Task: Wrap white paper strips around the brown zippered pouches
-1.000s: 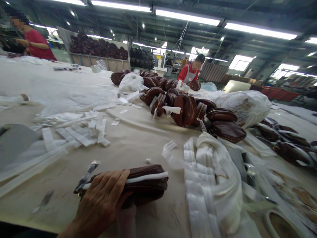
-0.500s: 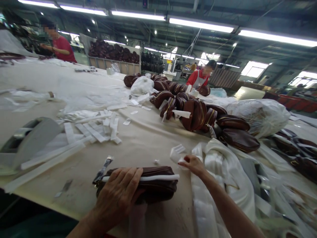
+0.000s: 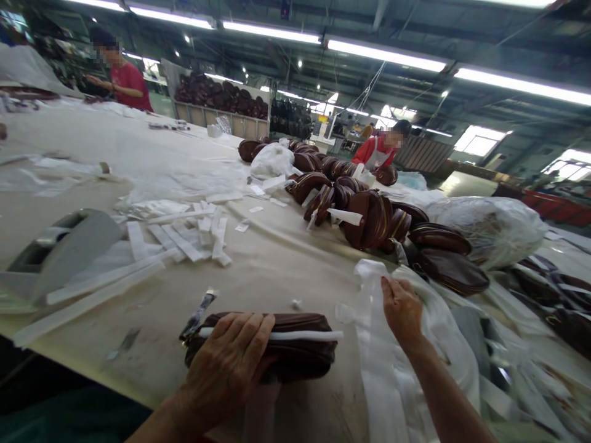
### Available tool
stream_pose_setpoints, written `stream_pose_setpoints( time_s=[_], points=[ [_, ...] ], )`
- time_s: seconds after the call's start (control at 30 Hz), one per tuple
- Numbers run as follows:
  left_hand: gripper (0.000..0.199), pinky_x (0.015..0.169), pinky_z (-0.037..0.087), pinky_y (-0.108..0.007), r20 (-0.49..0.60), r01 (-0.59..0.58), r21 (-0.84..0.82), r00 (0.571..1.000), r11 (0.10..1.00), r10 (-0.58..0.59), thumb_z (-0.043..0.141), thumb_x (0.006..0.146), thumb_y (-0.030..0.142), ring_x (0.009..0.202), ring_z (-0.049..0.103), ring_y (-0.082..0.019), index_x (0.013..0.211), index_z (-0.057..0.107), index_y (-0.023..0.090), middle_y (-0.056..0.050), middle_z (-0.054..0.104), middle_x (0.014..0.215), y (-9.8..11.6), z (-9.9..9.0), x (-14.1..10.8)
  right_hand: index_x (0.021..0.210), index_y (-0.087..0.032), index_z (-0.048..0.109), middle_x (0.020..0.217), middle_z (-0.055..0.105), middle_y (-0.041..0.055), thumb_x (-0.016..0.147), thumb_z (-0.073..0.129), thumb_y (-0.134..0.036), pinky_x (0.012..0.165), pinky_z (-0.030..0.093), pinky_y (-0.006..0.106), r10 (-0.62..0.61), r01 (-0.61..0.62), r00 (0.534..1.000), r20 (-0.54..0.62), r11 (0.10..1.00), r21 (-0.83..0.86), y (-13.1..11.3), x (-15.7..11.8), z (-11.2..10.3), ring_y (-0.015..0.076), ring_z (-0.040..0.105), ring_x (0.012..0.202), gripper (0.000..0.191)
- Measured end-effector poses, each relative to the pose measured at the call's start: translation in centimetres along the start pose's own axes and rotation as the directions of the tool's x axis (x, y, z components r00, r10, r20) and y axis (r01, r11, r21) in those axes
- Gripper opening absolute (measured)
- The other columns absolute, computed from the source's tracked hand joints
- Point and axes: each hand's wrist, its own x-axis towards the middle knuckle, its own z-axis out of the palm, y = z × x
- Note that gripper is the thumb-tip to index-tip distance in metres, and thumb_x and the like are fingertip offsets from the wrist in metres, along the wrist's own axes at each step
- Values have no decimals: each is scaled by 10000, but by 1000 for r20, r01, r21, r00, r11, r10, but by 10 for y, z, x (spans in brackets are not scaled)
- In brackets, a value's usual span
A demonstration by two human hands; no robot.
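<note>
My left hand (image 3: 235, 351) is wrapped over a dark brown leather bag (image 3: 305, 344) lying on the table in front of me. A narrow white strip (image 3: 309, 336) runs along the bag's top, partly under my fingers. At the bag's left end a wrapped strap with metal hardware (image 3: 196, 317) sticks up. To the right, my right hand (image 3: 404, 311) has its fingers closed at the edge of a thin white packing sheet (image 3: 372, 292), part of a layered white stack. My palm hides some of that edge.
Cut white strips (image 3: 184, 237) lie left of centre, beside a grey tape dispenser (image 3: 64, 252). Several brown round bags (image 3: 369, 215) are piled further back, near a clear plastic bundle (image 3: 494, 227). Two co-workers in red, one a person (image 3: 127, 83) at far left, stand beyond.
My right hand has moved right, from a small white piece near the bag to the white sheet's edge. My left hand stays on the bag. The view has shifted slightly.
</note>
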Motion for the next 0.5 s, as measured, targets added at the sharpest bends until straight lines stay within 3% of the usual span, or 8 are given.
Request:
stream_pose_setpoints(
  time_s=[0.1, 0.17, 0.33, 0.43, 0.5],
  points=[
    [287, 877, 378, -392, 5, 9, 3, 1000, 1000, -9, 420, 951, 225, 923, 558, -244, 1131, 561, 52, -122, 621, 1019, 0, 0, -1, 711, -167, 671, 742, 655, 96, 665, 593, -550, 745, 451, 394, 80, -83, 996, 28, 984, 157, -12, 5, -5, 244, 581, 744, 394],
    [290, 876, 380, -394, 11, 6, 1, 1000, 1000, -6, 419, 952, 230, 920, 558, -246, 1135, 556, 52, -122, 621, 1016, 0, 0, -2, 779, -169, 680, 692, 655, 60, 659, 613, -534, 653, 481, 357, 119, -133, 991, 67, 950, 282, -22, 6, -4, 199, 591, 639, 390],
    [296, 856, 396, -391, 15, 19, -8, 1000, 1000, -19, 403, 957, 246, 910, 568, -243, 1143, 543, 63, -119, 628, 1010, 0, -1, -1, 943, -233, 681, 773, 688, 3, 596, 721, -485, 600, 514, 277, 84, -126, 992, 98, 796, 593, -55, 3, 5, 142, 629, 641, 430],
    [310, 823, 417, -388, 21, 35, -17, 999, 999, -35, 380, 965, 281, 886, 579, -237, 1128, 541, 71, -120, 637, 989, 0, -3, 2, 976, -254, 697, 760, 705, -7, 658, 737, -420, 575, 522, 261, -101, -41, 979, 177, 753, 657, -73, -4, 19, 122, 617, 599, 361],
    [331, 786, 433, -380, 21, 45, -51, 999, 998, -44, 369, 968, 320, 855, 588, -230, 1117, 538, 78, -117, 644, 968, -1, -5, 3, 983, -239, 709, 772, 718, 7, 729, 709, -350, 605, 538, 274, -328, 108, 910, 255, 780, 616, -89, -12, 30, 130, 628, 613, 277]
  ],
)
